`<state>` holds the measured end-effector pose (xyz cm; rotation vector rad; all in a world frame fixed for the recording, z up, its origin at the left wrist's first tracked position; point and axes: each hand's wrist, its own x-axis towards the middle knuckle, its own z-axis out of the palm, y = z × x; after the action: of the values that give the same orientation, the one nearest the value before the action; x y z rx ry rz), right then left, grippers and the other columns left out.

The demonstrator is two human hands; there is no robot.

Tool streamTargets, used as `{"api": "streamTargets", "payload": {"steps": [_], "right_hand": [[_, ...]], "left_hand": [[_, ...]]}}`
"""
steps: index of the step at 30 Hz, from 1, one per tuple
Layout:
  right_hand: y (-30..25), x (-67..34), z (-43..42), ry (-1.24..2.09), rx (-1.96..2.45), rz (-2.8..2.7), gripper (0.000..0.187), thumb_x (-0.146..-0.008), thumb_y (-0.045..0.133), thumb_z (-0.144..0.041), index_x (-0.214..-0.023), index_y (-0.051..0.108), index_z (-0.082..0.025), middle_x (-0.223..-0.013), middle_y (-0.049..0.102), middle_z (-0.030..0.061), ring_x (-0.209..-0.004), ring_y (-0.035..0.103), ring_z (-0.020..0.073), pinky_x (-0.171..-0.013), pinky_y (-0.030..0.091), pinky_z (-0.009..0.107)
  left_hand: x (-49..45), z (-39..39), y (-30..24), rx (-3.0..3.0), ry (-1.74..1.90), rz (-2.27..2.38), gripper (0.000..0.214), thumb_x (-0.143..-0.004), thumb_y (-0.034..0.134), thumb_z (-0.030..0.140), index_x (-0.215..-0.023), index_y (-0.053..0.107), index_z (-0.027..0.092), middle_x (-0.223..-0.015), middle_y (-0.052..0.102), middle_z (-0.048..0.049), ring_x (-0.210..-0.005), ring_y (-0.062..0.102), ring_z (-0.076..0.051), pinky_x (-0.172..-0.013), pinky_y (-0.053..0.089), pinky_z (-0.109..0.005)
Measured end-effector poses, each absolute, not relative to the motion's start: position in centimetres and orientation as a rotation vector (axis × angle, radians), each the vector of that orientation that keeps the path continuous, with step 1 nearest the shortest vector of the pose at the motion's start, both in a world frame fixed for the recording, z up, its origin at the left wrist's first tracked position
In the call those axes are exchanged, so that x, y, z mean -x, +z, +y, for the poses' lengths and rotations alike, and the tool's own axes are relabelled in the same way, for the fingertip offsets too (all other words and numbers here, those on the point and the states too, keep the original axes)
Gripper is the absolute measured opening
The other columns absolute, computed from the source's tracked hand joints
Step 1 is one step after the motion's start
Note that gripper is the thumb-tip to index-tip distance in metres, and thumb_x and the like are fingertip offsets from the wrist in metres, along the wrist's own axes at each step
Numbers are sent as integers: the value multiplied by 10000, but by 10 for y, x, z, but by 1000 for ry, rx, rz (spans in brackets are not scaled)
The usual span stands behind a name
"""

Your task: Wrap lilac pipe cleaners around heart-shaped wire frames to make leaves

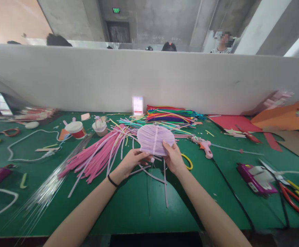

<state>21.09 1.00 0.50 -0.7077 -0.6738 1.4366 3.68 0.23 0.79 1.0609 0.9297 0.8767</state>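
A lavender panel of pipe cleaners (146, 139) laid side by side, rounded at the top with one strip across its middle, is held up above the table. My right hand (173, 158) grips its right edge, thumb on the front face. At its lower left edge, my left hand (136, 162) has thumb and fingers closed on the same panel, near a small pale tip by the fingertips. A thin strand hangs below. Loose lavender pipe cleaners (165, 192) lie underneath, and a pink pipe cleaner bundle (100, 154) is to the left.
Right of my hands lie a pink glue gun (205, 148), a purple power strip (257, 180) and scissors (293, 192). Colourful pipe cleaners (170, 115) and a lit phone (138, 105) sit by the partition (149, 75). Clear rods (54, 175) and a paper cup (76, 129) are left.
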Motion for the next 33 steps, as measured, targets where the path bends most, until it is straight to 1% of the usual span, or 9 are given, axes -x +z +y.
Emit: {"api": "streamTargets", "payload": {"steps": [5,11,16,19,21,25,29,33], "right_hand": [[4,-209,10,1448,714,-669,447,-681,759,-293,-1096,596,-256,-989,718,-6,-862,683,192,-756,574,325],[-1,-211,14,1506,776,-646,411,-667,762,-315,-1041,609,-244,-940,722,-11,-779,689,175,-710,575,302],[-2,-210,14,1481,761,-661,423,-677,758,-327,-1063,601,-255,-968,715,-7,-782,683,177,-695,571,307],[-1,-211,12,1486,766,-702,457,-664,769,-331,-1081,599,-257,-996,708,5,-795,676,181,-660,563,299],[-1,-213,11,1552,810,-782,433,-651,779,-338,-1040,618,-239,-976,708,18,-766,672,177,-612,549,280],[-3,-216,11,1663,905,-936,353,-624,795,-347,-899,662,-172,-836,705,32,-671,650,141,-548,502,230],[-5,-216,12,1628,900,-960,363,-591,817,-318,-892,673,-175,-812,694,12,-646,622,114,-562,492,228],[-4,-215,11,1609,932,-960,370,-568,829,-313,-875,678,-173,-790,692,8,-641,612,110,-568,483,227]], "left_hand": [[-38,1,6,-1083,917,915,224,-730,729,324,-824,719,121,-791,726,-68,-719,646,-145,-675,484,-236],[-38,1,5,-1176,938,871,213,-724,735,303,-834,737,121,-805,732,-77,-747,643,-154,-672,480,-228],[-39,1,6,-1117,894,909,259,-718,735,327,-864,723,114,-812,728,-92,-724,654,-168,-639,494,-246],[-38,2,6,-1065,885,947,262,-727,723,344,-848,709,112,-804,724,-91,-709,656,-165,-620,495,-243],[-37,3,5,-1053,930,962,254,-731,723,343,-848,699,119,-797,721,-78,-712,654,-151,-614,487,-225],[-33,6,4,-1041,956,965,267,-721,735,336,-870,690,119,-798,716,-72,-726,650,-143,-611,483,-212],[-33,6,6,-998,914,976,271,-724,722,363,-860,685,132,-844,716,-70,-701,650,-145,-590,492,-233],[-34,6,6,-1026,932,973,282,-702,749,344,-893,677,149,-891,712,-61,-753,662,-152,-620,494,-232]]}}
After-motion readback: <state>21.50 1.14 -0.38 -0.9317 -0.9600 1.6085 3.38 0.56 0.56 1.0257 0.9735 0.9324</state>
